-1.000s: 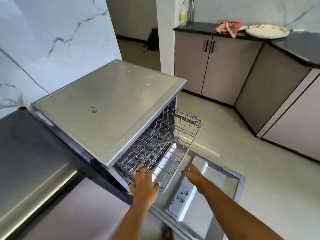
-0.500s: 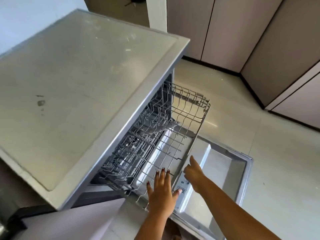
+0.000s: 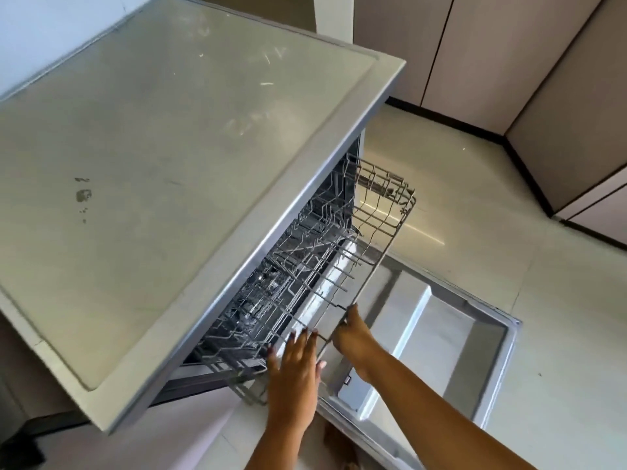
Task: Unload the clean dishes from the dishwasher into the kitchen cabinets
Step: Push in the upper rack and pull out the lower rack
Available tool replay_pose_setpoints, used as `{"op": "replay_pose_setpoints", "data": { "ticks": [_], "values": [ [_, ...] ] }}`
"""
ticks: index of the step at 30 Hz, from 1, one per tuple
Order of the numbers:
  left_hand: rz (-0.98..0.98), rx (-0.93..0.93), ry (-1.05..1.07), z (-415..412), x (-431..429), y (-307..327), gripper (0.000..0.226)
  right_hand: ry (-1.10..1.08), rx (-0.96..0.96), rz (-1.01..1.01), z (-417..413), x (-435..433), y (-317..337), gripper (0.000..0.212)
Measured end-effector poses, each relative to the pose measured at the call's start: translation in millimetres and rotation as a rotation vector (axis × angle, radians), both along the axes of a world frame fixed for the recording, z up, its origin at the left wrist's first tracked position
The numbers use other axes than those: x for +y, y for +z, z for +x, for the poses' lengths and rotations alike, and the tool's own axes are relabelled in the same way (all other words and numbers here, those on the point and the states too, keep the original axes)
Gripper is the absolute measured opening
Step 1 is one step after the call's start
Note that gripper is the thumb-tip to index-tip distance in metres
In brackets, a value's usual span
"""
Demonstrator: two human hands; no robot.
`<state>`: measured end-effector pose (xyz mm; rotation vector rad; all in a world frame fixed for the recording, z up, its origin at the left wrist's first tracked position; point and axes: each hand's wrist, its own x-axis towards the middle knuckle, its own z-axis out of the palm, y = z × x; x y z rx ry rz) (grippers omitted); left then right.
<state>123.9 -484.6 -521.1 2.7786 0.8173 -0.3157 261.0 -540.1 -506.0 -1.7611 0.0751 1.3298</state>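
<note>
The grey dishwasher [image 3: 190,171] stands at left with its door [image 3: 451,337] folded down flat over the floor. Its upper wire rack [image 3: 369,239] is pulled partly out over the door and looks bare in the part that shows. My left hand [image 3: 295,371] lies flat, fingers straight, against the rack's front rim near its left corner. My right hand [image 3: 353,337] grips the same front rim a little to the right, fingers curled around the wire. The inside of the machine is dark and what it holds is hard to make out.
Beige lower cabinets [image 3: 475,59] with a dark plinth line the far and right walls. Pale tiled floor [image 3: 563,361] spreads between them and the open door. The dishwasher's flat top has a few stains.
My head has tipped further down and closer, so the counter and plate left the view. Both hands stayed on the rack's front rim, and the rack has slid a little further out.
</note>
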Motion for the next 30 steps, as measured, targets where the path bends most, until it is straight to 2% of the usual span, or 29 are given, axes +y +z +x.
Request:
{"op": "replay_pose_setpoints", "data": {
  "ticks": [3,9,12,18,23,26,28,30],
  "values": [
    [0.031,-0.002,0.064,5,23,-1,0.055,0.083,-0.047,0.055,7,22,7,0.086],
    [0.193,0.065,0.282,16,71,-5,0.047,0.224,-0.044,0.121,20,71,10,0.088],
    [0.207,0.015,0.404,25,91,0,0.045,0.280,-0.065,0.153,22,93,15,0.089],
    [0.406,-0.099,0.295,26,108,7,0.048,0.312,-0.048,0.107,15,128,10,0.092],
    [0.477,-0.155,0.241,23,111,7,0.050,0.301,-0.064,0.146,12,120,3,0.095],
    [0.494,-0.219,0.369,24,105,-5,0.068,0.221,-0.083,0.279,10,110,-11,0.095],
    [0.477,-0.198,0.420,28,85,-20,0.091,0.032,-0.062,0.380,9,98,-29,0.091],
    [0.388,-0.191,0.405,30,59,-38,0.109,-0.139,-0.035,0.349,11,87,-51,0.083]
  ]
}}
